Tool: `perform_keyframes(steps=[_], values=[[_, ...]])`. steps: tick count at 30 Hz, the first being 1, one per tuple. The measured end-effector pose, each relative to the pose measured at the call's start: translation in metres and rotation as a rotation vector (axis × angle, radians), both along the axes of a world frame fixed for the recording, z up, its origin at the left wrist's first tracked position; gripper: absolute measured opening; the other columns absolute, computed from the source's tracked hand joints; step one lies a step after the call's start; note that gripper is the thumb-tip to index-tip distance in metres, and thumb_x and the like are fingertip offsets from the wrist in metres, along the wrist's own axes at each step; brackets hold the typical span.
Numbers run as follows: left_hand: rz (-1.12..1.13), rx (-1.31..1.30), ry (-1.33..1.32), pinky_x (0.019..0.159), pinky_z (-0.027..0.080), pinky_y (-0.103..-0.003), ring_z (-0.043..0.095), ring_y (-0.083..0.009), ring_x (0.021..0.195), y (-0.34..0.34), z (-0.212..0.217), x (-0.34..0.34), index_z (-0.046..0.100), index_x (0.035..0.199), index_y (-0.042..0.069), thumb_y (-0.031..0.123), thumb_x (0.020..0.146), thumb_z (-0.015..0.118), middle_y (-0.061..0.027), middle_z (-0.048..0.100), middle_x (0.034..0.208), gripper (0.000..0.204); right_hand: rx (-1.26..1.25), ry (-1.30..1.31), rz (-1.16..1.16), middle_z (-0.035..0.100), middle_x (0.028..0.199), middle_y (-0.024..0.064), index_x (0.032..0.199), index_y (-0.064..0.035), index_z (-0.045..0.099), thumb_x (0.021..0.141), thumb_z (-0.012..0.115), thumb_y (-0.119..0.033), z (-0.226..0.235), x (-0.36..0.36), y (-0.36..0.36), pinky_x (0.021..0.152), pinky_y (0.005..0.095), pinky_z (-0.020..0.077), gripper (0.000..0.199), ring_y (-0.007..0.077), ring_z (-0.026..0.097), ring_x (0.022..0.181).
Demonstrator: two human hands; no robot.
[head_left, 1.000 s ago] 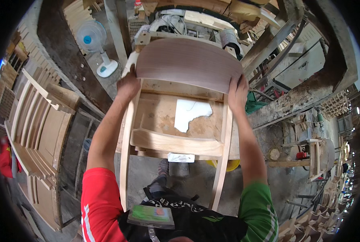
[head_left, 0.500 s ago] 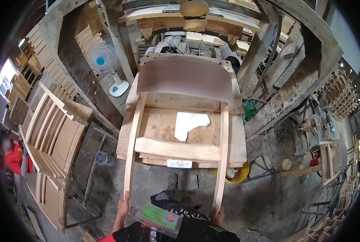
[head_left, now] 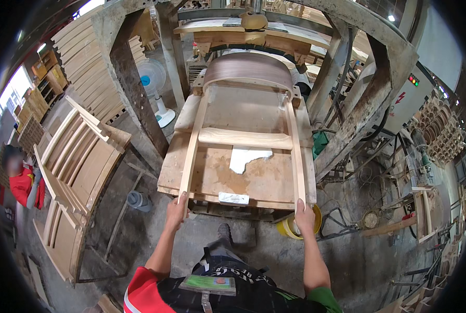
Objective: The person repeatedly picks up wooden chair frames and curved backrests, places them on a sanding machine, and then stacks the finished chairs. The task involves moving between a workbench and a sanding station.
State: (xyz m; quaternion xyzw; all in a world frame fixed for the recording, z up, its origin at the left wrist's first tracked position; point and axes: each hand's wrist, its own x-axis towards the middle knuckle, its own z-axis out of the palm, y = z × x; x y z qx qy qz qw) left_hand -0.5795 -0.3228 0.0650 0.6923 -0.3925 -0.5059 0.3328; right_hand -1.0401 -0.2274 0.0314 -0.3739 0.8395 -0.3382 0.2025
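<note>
Head view: wooden frame [head_left: 246, 138] between posts [head_left: 138, 99]; bucket [head_left: 286, 228] below right hand [head_left: 304, 217].

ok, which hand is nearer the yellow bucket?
Right. The right hand overlaps the yellow bucket in view; the left hand is well to the bucket's left. Both grip the wooden frame.

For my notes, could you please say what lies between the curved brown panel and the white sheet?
In the head view, a pale crossbar and bare worktop lie there.
</note>
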Motion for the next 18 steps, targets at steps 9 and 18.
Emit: perform_keyframes(steps=[9, 18], values=[[0.007, 0.006, 0.036, 0.037, 0.037, -0.029, 0.059, -0.0142, 0.047, -0.071, -0.007, -0.004, 0.066, 0.105, 0.004, 0.060, 0.098, 0.061, -0.0056, 0.064, 0.066, 0.057, 0.039, -0.261, -0.140, 0.072, 0.091, 0.0238, 0.103, 0.0050, 0.069, 0.102, 0.057, -0.051, 0.025, 0.013, -0.046, 0.084, 0.0458, 0.0530, 0.057, 0.0351, 0.071, 0.090], [0.049, 0.002, 0.142, 0.043, 0.044, -0.031, 0.058, -0.0151, 0.048, -0.139, -0.015, -0.012, 0.067, 0.108, -0.002, 0.053, 0.097, 0.068, -0.0067, 0.063, 0.068, 0.056, 0.068, 0.046, -0.091, 0.073, 0.103, 0.0258, 0.118, 0.0006, 0.068, 0.101, 0.061, -0.047, 0.018, 0.006, -0.102, 0.090, 0.0476, 0.0523, 0.051, 0.0400, 0.071, 0.095]])
